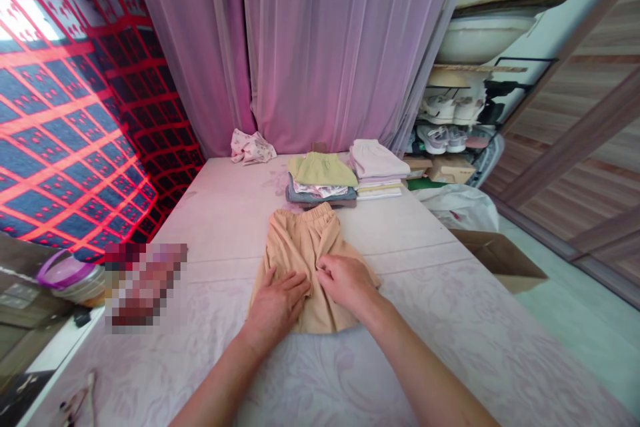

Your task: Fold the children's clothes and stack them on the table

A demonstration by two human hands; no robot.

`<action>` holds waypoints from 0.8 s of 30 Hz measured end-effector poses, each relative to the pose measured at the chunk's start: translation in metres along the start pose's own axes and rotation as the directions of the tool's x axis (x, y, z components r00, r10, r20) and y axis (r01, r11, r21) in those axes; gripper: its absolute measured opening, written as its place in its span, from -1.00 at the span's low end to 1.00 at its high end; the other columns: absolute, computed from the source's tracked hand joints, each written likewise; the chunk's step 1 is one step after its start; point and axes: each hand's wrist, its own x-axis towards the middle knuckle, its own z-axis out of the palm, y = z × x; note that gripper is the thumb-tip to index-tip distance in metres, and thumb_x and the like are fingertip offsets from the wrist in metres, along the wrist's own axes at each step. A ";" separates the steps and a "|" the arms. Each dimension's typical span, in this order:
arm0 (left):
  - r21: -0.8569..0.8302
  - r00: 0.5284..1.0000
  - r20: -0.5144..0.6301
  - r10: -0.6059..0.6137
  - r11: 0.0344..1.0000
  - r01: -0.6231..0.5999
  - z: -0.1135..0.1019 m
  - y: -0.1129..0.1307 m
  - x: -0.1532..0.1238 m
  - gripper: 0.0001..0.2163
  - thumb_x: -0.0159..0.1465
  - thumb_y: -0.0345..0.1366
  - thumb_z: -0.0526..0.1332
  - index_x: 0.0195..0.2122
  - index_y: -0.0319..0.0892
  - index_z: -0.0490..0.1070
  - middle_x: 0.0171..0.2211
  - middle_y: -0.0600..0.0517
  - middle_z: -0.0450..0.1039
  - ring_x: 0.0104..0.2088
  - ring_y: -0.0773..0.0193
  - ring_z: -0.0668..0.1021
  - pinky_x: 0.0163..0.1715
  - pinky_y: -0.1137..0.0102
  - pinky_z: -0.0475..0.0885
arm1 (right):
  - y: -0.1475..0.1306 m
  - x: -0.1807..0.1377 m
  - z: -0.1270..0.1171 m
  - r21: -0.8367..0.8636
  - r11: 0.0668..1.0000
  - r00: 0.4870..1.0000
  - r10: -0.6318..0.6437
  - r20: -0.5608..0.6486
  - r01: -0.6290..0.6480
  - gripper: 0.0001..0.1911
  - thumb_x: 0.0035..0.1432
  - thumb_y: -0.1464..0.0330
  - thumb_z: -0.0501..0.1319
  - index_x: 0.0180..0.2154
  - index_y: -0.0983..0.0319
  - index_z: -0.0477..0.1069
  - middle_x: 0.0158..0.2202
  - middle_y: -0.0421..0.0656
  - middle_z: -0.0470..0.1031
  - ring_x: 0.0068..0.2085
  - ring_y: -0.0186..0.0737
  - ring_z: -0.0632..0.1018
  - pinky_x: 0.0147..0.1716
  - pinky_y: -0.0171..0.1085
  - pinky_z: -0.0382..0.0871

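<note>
A tan garment with a gathered elastic waistband, like a skirt or wide shorts (300,240), lies spread on the bed, its waistband pointing away from me. My left hand (280,297) rests flat on its lower left part, fingers stretched out. On the right side, my right hand (347,283) is closed, thumb and fingers pinching a fold of the tan fabric near the middle. Just beyond the waistband stands a stack of folded clothes with a yellow-green piece (323,169) on top. Beside that stack, to the right, is another pile topped by a pale folded garment (377,159).
A crumpled floral cloth (253,147) lies at the far left of the bed (215,227), before purple curtains (320,47). Right of the bed are an open cardboard box (495,257) and a shoe rack (450,107). A purple-rimmed bucket (75,277) stands at left.
</note>
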 end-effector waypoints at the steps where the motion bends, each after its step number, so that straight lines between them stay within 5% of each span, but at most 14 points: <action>1: -0.005 1.000 0.008 0.003 1.000 -0.003 -0.001 -0.001 -0.001 -0.70 0.29 -0.32 0.08 0.01 0.00 0.44 0.08 0.02 0.44 0.11 0.12 0.43 0.23 -0.03 0.01 | -0.003 -0.002 0.005 -0.022 1.000 1.000 -0.011 0.021 0.012 -0.80 0.18 0.32 0.07 -0.32 0.15 0.48 -0.31 -0.17 0.58 -0.28 -0.29 0.53 -0.33 -0.36 0.19; 6: -0.059 0.999 0.028 0.037 0.998 -0.035 -0.012 -0.003 -0.006 -0.73 0.26 -0.29 0.12 -0.04 -0.01 0.47 0.04 0.01 0.47 0.10 0.13 0.43 0.22 0.00 0.03 | -0.008 -0.012 0.026 -0.068 0.997 0.995 -0.040 0.093 0.047 -0.78 0.22 0.33 0.04 -0.25 0.17 0.45 -0.23 -0.13 0.56 -0.20 -0.26 0.53 -0.28 -0.35 0.23; 11: -0.113 0.997 -0.074 0.015 0.993 -0.023 -0.023 -0.007 0.006 -0.72 0.33 -0.25 0.02 -0.05 -0.07 0.47 0.01 -0.04 0.49 0.03 0.19 0.47 0.17 0.10 0.16 | -0.006 -0.023 0.036 -0.010 0.997 0.996 -0.072 0.054 0.072 -0.82 0.19 0.32 0.09 -0.23 0.19 0.44 -0.23 -0.11 0.53 -0.21 -0.22 0.53 -0.26 -0.32 0.26; 17: -0.106 0.997 -0.038 0.062 0.992 -0.066 -0.021 -0.005 0.039 -0.70 0.32 -0.26 0.03 -0.01 -0.05 0.45 0.01 -0.01 0.48 0.03 0.16 0.47 0.10 0.18 0.25 | 0.016 -0.016 0.016 0.184 0.969 0.986 -0.168 0.019 0.162 -0.73 0.21 0.31 0.06 -0.40 0.16 0.50 -0.37 -0.19 0.55 -0.32 -0.29 0.51 -0.33 -0.36 0.24; 22: -0.079 0.997 -0.015 -0.081 0.994 0.079 -0.030 -0.009 0.072 -0.69 0.33 -0.20 0.00 -0.07 -0.06 0.49 -0.16 0.00 0.57 -0.14 0.18 0.55 -0.12 0.34 0.39 | 0.060 -0.009 -0.003 0.305 0.952 0.980 0.049 -0.192 0.012 -0.71 0.20 0.24 0.04 -0.26 0.17 0.51 -0.27 -0.14 0.56 -0.31 -0.28 0.52 -0.30 -0.33 0.31; 24: -0.034 0.993 -0.031 -0.115 0.993 0.114 -0.037 -0.012 0.090 -0.69 0.31 -0.24 0.01 -0.05 -0.07 0.48 -0.11 -0.01 0.55 -0.12 0.17 0.55 -0.13 0.36 0.39 | 0.077 -0.013 -0.002 0.358 0.932 0.969 0.046 -0.245 0.046 -0.66 0.18 0.19 0.07 -0.13 0.19 0.48 -0.16 -0.09 0.53 -0.20 -0.21 0.53 -0.20 -0.27 0.36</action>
